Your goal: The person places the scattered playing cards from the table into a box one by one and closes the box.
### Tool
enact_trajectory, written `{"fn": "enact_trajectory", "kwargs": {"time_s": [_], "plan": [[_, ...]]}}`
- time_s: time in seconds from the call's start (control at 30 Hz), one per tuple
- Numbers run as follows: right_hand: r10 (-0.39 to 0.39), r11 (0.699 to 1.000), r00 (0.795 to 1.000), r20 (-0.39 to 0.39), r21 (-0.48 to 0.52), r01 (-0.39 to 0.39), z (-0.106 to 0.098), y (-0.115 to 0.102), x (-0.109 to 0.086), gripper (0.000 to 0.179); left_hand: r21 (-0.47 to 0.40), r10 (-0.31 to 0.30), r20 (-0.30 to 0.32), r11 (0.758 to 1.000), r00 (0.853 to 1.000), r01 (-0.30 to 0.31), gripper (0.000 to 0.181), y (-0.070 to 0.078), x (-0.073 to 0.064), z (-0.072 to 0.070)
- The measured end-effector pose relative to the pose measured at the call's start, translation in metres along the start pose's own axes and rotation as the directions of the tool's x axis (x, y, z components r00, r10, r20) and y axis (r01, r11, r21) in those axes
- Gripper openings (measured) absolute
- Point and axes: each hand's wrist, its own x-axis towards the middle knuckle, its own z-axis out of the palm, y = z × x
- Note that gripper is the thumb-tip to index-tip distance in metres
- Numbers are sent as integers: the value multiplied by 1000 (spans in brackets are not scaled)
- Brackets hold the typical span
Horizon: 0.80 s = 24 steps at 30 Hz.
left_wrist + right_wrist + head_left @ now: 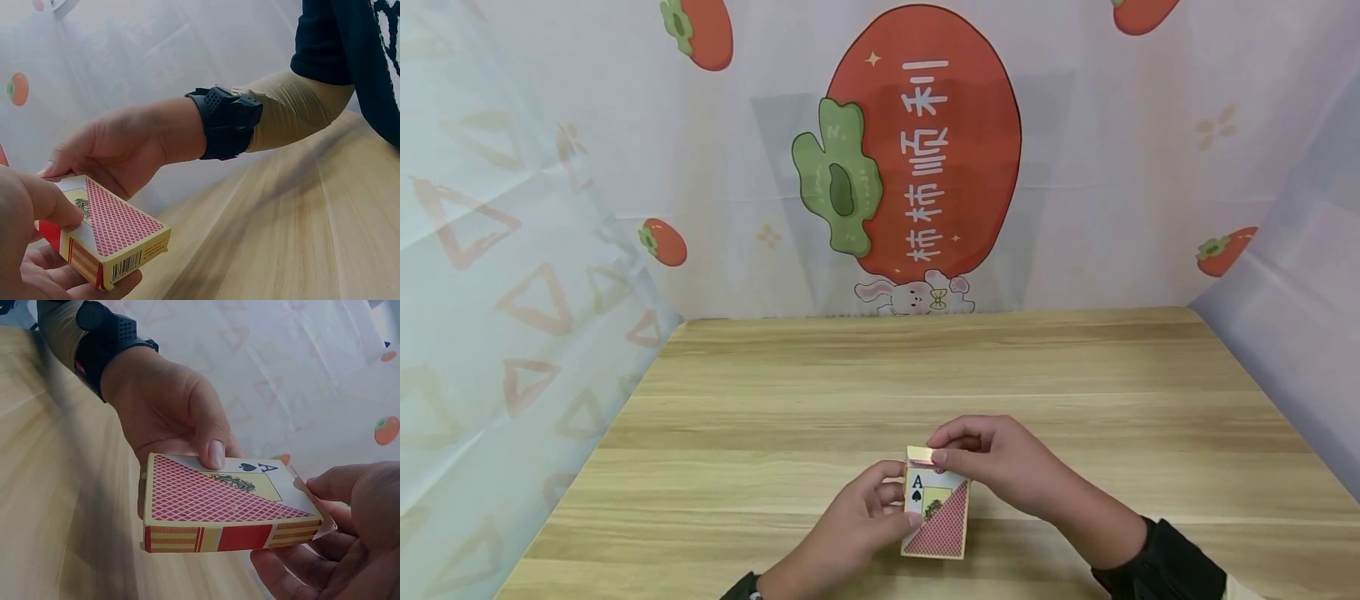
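A playing card box [936,508] with an ace of spades and a red lattice pattern on its face is held above the wooden table. My left hand [861,517] grips it from the left side, thumb on the front face and fingers underneath, as the right wrist view also shows. At the box's top end, my right hand [1000,458] pinches the top flap [920,455] between thumb and fingers. A barcode marks the bottom end of the card box [128,265] in the left wrist view. Whatever is inside the box is hidden.
The wooden table [775,400] spreads out under both hands. Behind it hangs a white cloth [1097,208] printed with persimmons, and another cloth with triangles [535,300] runs along the left side. Black straps with camera units [228,119] sit on the wrists.
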Motion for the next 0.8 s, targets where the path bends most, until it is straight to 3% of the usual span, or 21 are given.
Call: {"fn": "enact_trajectory", "kwargs": {"time_s": [0.27, 0.57, 0.8], "plan": [[-39, 999, 999, 9, -17, 39, 3, 2, 0, 14, 3, 2, 4, 1000, 1000, -2, 44, -1, -2, -1], [-33, 999, 999, -8, -26, 32, 5, 2, -1, 15, -5, 7, 8, 1000, 1000, -7, 45, -1, -2, -1], [-14, 993, 1000, -17, -115, 12, 7, 3, -3, 11, -4, 4, -1, 1000, 1000, -4, 48, -1, -3, -4]]}}
